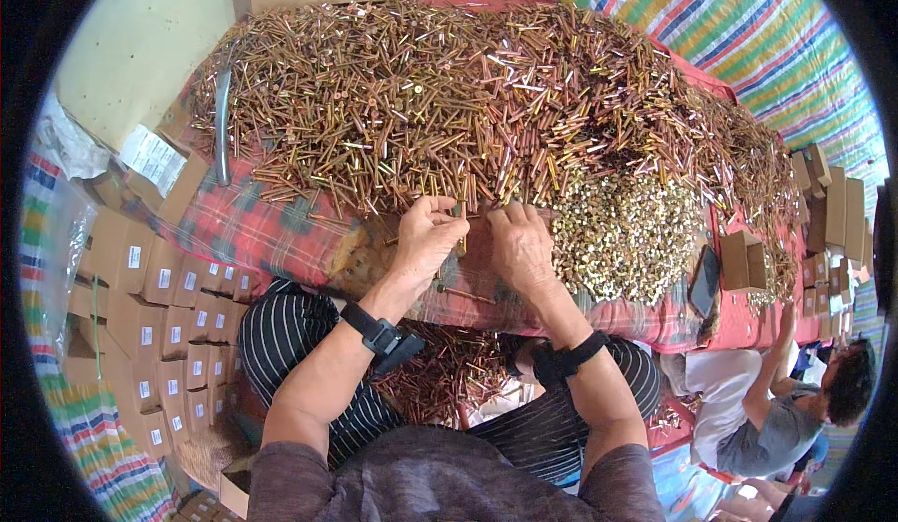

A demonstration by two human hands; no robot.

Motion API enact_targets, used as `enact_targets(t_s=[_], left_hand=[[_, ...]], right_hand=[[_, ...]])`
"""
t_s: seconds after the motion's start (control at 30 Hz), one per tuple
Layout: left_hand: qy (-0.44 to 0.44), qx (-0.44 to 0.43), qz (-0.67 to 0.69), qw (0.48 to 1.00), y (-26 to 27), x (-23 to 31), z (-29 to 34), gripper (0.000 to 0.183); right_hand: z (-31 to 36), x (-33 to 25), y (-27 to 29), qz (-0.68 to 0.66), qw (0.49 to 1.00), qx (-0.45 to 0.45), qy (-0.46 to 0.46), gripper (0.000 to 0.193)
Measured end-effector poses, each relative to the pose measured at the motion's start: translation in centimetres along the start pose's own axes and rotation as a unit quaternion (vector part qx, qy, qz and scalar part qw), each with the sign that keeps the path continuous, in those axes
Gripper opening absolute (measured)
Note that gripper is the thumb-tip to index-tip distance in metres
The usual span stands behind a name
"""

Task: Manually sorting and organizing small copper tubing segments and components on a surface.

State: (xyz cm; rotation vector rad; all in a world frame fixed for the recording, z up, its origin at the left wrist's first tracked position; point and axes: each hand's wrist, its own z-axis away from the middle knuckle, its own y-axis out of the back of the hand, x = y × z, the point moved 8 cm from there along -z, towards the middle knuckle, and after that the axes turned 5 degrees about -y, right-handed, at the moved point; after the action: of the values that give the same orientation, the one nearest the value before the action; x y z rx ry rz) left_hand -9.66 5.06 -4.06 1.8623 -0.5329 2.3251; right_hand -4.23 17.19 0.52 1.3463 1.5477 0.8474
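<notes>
My left hand (430,234) is closed in a pinch on a slim brass-coloured bolt (460,211), which stands roughly upright between thumb and fingertips. Close beside it, my right hand (521,246) rests back-up at the near edge of the heap, fingers curled down. Whatever those fingertips grip is hidden under them. Beyond both hands spreads a large heap of copper and brass-coloured bolts (393,101). Just right of my right hand lies a pile of small shiny gold-coloured nuts (622,237). One loose bolt (468,295) lies on the cloth nearer to me.
A red plaid cloth (253,218) lies under the heap, with a curved grey metal strip (223,124) at left. Stacked labelled cartons (168,326) stand left. More bolts (444,372) lie below, between my legs. An open carton (742,260) and another person (776,419) are at right.
</notes>
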Motion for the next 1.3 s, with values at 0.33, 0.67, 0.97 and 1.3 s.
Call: enact_targets(t_s=[0.33,0.67,0.97,1.3], left_hand=[[0.084,0.016,0.124,0.989,0.3,-0.2,0.9,0.007],[0.073,0.005,0.182,0.981,0.4,0.9,1.4,0.009],[0.026,-0.08,0.085,0.993,-1.2,2.1,2.4,0.012],[-0.012,-0.103,0.03,0.994,-1.2,2.4,2.6,0.012]], right_hand=[[-2.1,2.8,-0.5,-0.095,0.979,0.014,-0.181,0.029],[-0.5,1.7,2.8,-0.084,0.99,0.0,-0.114,0.025],[1.3,-0.1,4.9,-0.124,0.986,-0.022,-0.106,0.033],[1.7,-0.3,5.5,-0.126,0.987,-0.021,-0.097,0.032]])
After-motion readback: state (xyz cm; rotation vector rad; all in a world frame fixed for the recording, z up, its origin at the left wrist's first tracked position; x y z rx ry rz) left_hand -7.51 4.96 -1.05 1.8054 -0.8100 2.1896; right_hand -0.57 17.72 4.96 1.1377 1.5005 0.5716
